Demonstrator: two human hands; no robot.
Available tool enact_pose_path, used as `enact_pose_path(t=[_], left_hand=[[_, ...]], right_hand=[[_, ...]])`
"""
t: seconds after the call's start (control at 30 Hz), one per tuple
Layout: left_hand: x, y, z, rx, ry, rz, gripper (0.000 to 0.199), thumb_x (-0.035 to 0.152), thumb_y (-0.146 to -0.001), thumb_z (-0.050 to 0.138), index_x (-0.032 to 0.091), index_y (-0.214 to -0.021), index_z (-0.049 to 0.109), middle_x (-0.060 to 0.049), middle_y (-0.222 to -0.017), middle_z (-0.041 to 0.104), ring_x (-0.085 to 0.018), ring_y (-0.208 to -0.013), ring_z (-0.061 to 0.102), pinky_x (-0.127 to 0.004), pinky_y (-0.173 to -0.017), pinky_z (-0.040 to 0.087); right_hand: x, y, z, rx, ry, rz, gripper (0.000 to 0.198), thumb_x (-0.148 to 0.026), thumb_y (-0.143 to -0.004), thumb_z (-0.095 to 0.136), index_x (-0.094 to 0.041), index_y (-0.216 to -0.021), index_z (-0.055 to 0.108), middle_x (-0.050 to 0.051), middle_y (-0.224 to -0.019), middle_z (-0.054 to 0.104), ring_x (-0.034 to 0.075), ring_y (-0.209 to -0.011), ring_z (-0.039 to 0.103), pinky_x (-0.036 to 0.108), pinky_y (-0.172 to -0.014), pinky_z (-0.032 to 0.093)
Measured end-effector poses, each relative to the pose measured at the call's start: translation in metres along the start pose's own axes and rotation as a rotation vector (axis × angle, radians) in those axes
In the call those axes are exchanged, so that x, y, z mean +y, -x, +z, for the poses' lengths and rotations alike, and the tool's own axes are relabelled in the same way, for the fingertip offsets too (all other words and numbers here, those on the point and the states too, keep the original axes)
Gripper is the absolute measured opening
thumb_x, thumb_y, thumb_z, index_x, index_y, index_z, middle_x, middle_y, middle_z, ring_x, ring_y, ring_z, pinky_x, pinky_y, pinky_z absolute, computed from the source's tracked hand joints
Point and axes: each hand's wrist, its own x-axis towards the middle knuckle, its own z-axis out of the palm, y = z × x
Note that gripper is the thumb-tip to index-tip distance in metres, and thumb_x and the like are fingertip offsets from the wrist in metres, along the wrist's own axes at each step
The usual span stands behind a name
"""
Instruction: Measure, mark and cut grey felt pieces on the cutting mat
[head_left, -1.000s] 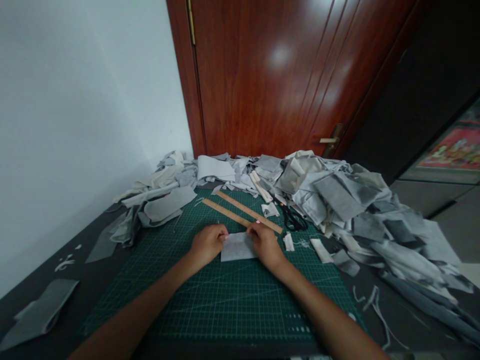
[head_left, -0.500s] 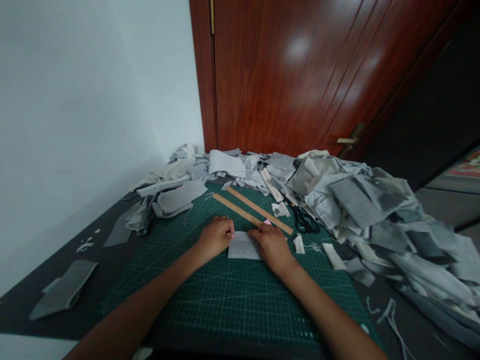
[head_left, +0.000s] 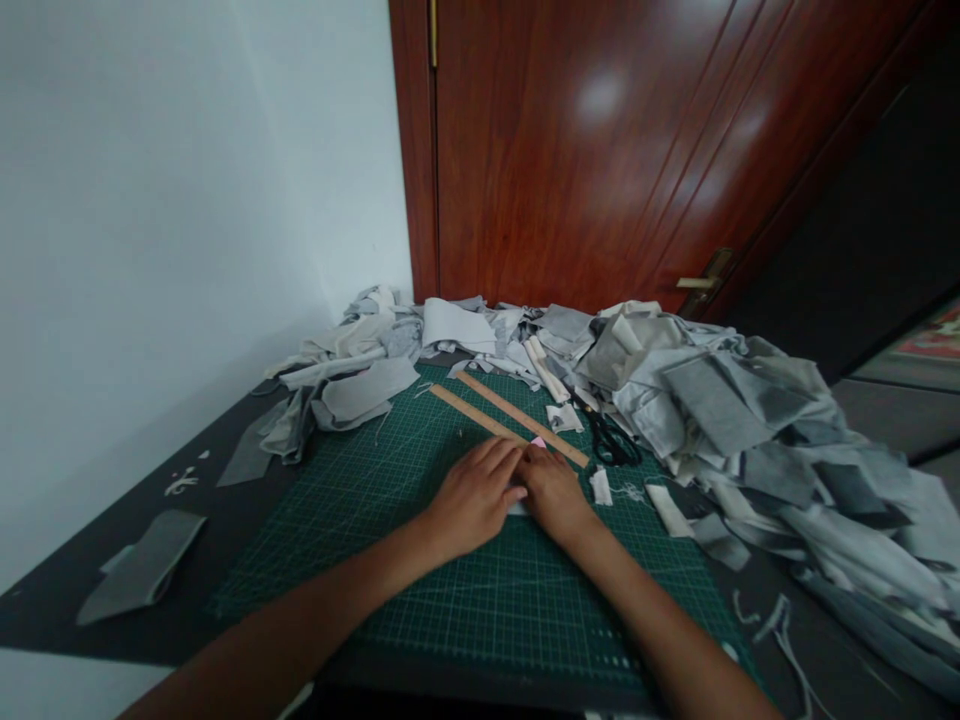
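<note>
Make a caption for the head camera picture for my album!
Two hands, close together over a pale scrap on a green mat, near rulers and scissors.

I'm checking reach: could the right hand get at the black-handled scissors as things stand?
Probably yes: the right hand is nearby, and the black-handled scissors lie in view on the green gridded mat. A flat tan ruler lies partly between, though the hand covers pale cloth.

Glossy wood is shown by the door, dull metal by its handle, matt plastic by the mat, smooth wood by the rulers and matt cloth by the scraps and held piece.
</note>
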Motion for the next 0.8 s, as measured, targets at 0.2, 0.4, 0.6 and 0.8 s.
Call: enact_pose_path(t=[0.2,0.4,0.6,0.8], left_hand=[[0.021,0.023,0.030,-0.179,-0.084,-0.127,0.104,0.075,-0.091,0.046,0.000,-0.158,0.018,-0.032,-0.161,0.025,-0.042,-0.152,0.019,-0.056,-0.123,0.023],[0.019,0.020,0.027,-0.209,-0.134,-0.164,0.106,0.083,-0.086,0.044,0.003,-0.155,0.034,-0.029,-0.160,0.032,-0.042,-0.152,0.020,-0.058,-0.124,0.015],[0.016,0.020,0.026,-0.205,-0.107,-0.144,0.108,0.091,-0.076,0.047,0.017,-0.154,0.040,-0.022,-0.162,0.032,-0.046,-0.152,0.019,-0.065,-0.121,0.013],[0.017,0.017,0.016,-0.238,-0.057,-0.134,0.106,0.092,-0.073,0.050,0.024,-0.154,0.042,-0.017,-0.161,0.036,-0.048,-0.150,0.020,-0.067,-0.119,0.014]], right_hand=[[0.005,-0.002,0.007,0.066,-0.093,0.025,0.034,-0.012,-0.098,0.047,-0.023,-0.114,0.075,0.010,-0.103,0.069,0.023,-0.097,0.065,0.032,-0.088,0.045],[0.008,-0.003,0.010,0.102,-0.147,0.068,0.034,-0.016,-0.098,0.050,-0.028,-0.115,0.076,0.011,-0.104,0.068,0.024,-0.101,0.064,0.033,-0.092,0.045],[0.015,0.001,0.009,0.294,-0.252,0.124,0.029,-0.013,-0.094,0.050,-0.018,-0.106,0.076,0.016,-0.114,0.068,0.030,-0.109,0.061,0.042,-0.097,0.045],[0.016,-0.007,0.019,0.383,-1.061,-0.039,0.025,-0.030,-0.099,0.049,-0.022,-0.104,0.072,0.005,-0.095,0.073,0.021,-0.090,0.069,0.037,-0.085,0.055]])
